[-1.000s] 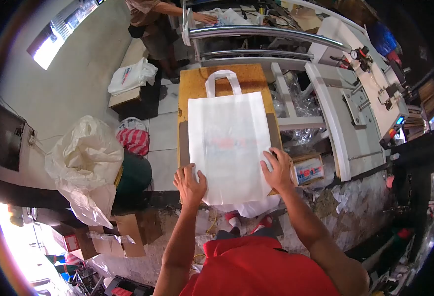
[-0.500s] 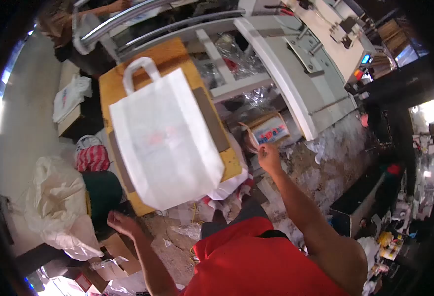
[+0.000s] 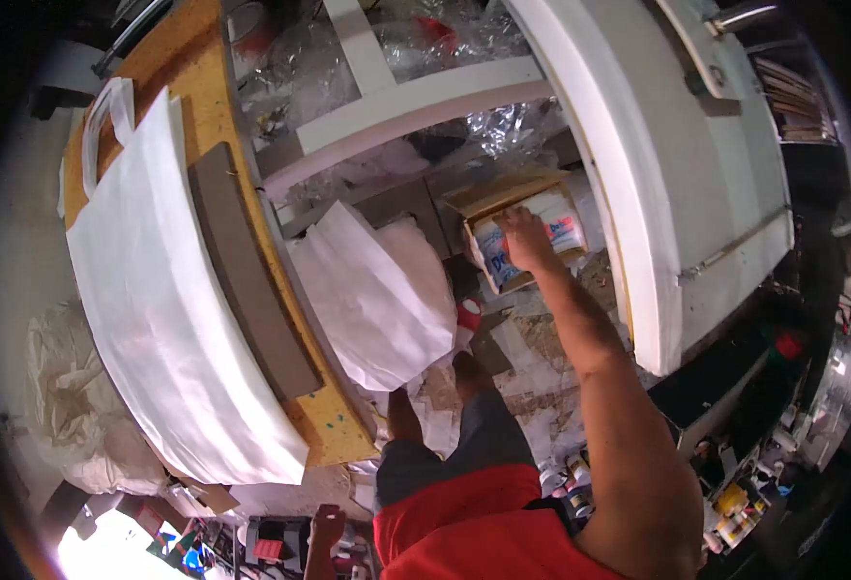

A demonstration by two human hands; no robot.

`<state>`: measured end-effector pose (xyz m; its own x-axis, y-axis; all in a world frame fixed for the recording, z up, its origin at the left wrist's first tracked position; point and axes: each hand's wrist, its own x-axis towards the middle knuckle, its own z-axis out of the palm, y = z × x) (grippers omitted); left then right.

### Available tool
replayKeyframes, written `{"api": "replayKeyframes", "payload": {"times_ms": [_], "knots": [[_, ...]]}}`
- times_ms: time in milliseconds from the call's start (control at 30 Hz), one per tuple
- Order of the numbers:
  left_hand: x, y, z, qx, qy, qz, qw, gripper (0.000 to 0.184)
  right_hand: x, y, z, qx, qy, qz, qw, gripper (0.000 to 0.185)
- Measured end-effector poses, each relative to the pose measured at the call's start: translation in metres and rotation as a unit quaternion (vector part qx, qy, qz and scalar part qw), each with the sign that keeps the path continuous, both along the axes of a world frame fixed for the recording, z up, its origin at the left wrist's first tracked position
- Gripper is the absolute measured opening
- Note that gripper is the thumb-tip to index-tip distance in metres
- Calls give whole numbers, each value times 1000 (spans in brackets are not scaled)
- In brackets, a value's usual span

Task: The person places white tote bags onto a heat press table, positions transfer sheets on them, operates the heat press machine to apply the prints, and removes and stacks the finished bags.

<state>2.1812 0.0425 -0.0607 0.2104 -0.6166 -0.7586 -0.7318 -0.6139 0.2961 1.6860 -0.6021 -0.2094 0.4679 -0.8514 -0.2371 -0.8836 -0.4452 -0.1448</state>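
My right hand (image 3: 527, 240) reaches down into an open cardboard box (image 3: 513, 198) on the floor. Its fingers are bent and pressed together on the top of a stack of white printed sheets (image 3: 563, 232) with blue and red lettering. My left hand (image 3: 327, 525) hangs low at the bottom of the view, away from the bags, and its fingers are not clear. A white cloth tote bag (image 3: 174, 300) with a loop handle lies flat on the wooden table at left. Another white bag (image 3: 377, 300) rests lower, between the table and the box.
The wooden table (image 3: 338, 430) carries a dark flat board (image 3: 251, 280) along its edge. A white metal frame (image 3: 619, 174) rises at right, and its crossbar (image 3: 425, 111) spans above the box. Clear plastic film (image 3: 498, 126) and paper scraps litter the floor.
My right hand has gone from the box's near edge onto the printed sheets inside. The view has shifted closer to the box, and my left hand now appears lower in it.
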Motion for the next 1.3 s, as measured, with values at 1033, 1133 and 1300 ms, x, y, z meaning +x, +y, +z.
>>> {"api": "replayKeyframes", "payload": {"times_ms": [1033, 1133, 1300], "knots": [[-92, -154, -18, 6, 65, 155, 986, 20, -32, -29, 25, -7, -155, 57, 986, 12], [-94, -155, -19, -23, 82, 171, 981, 20, -37, -33, 25, 24, -148, 71, 986, 10], [-102, -166, -15, -39, 82, 159, 983, 18, -38, -30, 37, 18, -161, 15, 987, 6]]}}
